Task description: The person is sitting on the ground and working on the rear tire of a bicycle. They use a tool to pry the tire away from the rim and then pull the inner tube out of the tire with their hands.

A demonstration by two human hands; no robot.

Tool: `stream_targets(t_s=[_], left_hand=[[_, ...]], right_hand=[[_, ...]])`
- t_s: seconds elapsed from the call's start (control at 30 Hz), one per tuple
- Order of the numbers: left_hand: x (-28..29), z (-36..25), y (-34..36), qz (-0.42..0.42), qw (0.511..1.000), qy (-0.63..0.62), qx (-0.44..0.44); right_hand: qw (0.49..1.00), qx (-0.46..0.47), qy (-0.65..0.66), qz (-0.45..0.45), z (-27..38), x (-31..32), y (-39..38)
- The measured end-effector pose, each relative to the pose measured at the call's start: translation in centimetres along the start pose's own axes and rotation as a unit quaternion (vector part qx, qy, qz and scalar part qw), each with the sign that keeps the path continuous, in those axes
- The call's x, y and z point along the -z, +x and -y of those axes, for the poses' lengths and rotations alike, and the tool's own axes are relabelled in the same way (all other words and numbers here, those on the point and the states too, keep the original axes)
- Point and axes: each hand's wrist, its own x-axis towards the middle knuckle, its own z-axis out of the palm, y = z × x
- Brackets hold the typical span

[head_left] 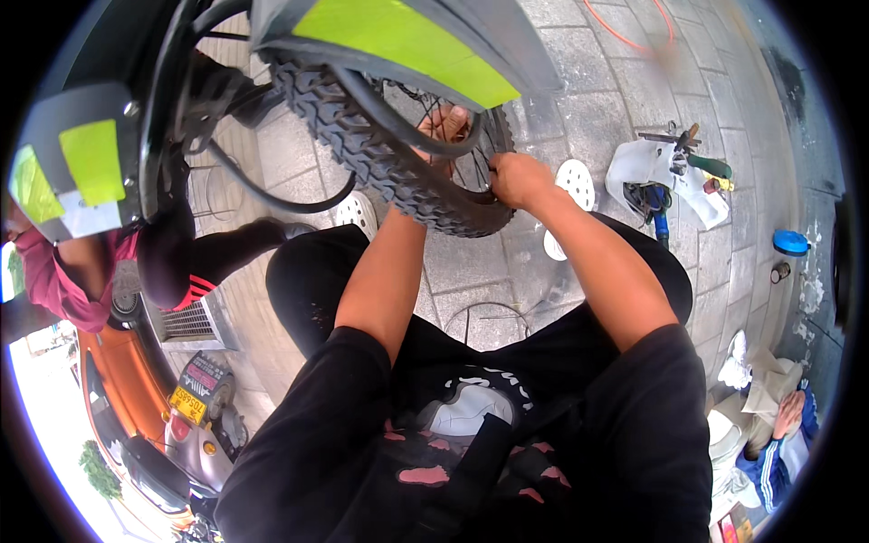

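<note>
A knobby black tyre (380, 167) on a spoked wheel stands tilted in front of me, under a grey and lime-green fender (407, 41). A smooth black rubber tube (376, 109) curves over the wheel's inner side. My left hand (444, 124) reaches behind the tyre and shows among the spokes, its fingers curled. The tyre and tube partly cover it, and what it grips is hidden. My right hand (522, 179) is closed at the tyre's inner edge on the right, thumb and fingers pressed on it. Another length of black tube (299, 206) hangs in a loop left of the tyre.
White clogs (575, 185) are on the paving near my right hand. A white container (634, 167) with tools lies to the right, near a blue lidded object (791, 242). A person in maroon (68, 281) is at left, another sits at lower right. A scooter (195, 443) stands lower left.
</note>
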Motion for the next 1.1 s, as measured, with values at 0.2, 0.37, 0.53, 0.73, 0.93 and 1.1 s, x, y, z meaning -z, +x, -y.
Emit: stream_targets(t_s=[0.2, 0.37, 0.53, 0.73, 0.93, 1.1], left_hand=[[-1.2, -0.9, 0.1, -0.049, 0.992, 0.116, 0.002], [0.6, -0.1, -0.3, -0.068, 0.997, 0.029, -0.01], [1.2, -1.0, 0.3, -0.037, 0.997, 0.048, 0.04], [-0.3, -1.8, -0.2, -0.032, 0.997, 0.027, 0.07], [0.9, -1.2, 0.3, -0.033, 0.997, 0.028, 0.058], [0.4, -1.3, 0.1, -0.019, 0.998, 0.009, 0.052]], right_hand=[[1.0, 0.014, 0.023, -0.008, -0.1, -0.2, -0.4], [1.0, 0.017, 0.011, -0.011, -0.2, -0.1, -0.5], [0.993, 0.012, 0.094, 0.071, 0.4, 3.5, -0.8], [0.912, 0.003, 0.395, 0.11, -0.8, 4.7, -1.1], [0.869, 0.009, 0.453, 0.2, 1.1, 6.8, -2.2], [0.808, 0.048, 0.536, 0.24, 0.2, 6.5, -2.6]])
